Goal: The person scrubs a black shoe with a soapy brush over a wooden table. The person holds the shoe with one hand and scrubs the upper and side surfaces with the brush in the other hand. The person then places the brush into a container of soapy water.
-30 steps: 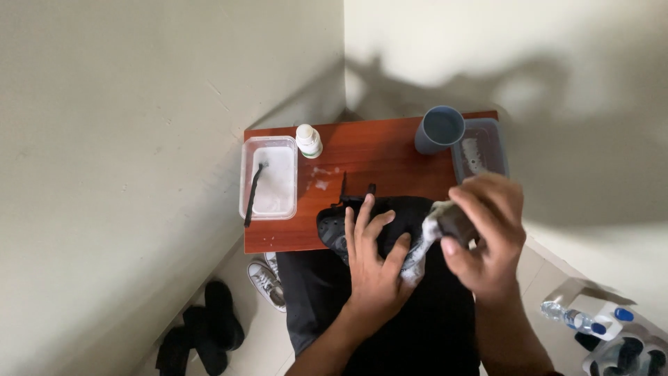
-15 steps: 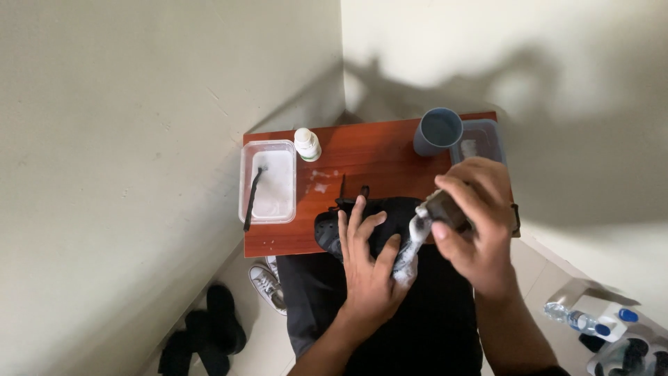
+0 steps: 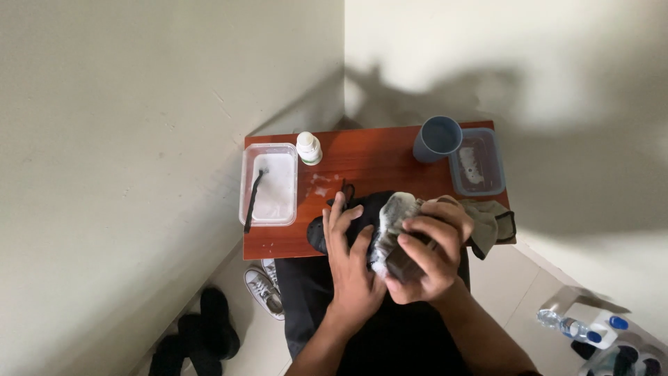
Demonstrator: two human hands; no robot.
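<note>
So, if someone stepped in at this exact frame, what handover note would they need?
Left hand: flat on the black shoe, steadying it on the wooden table.
Right hand: gripping a soapy brush against the shoe.
Nearby: clear tub holding a black lace, white bottle, blue cup, second tub, grey cloth.
Done: lace out, lather on.
Left: lather not yet rinsed or wiped.

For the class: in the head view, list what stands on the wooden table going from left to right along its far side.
Clear tub with soapy water, white bottle, blue-grey cup, small grey container.
</note>
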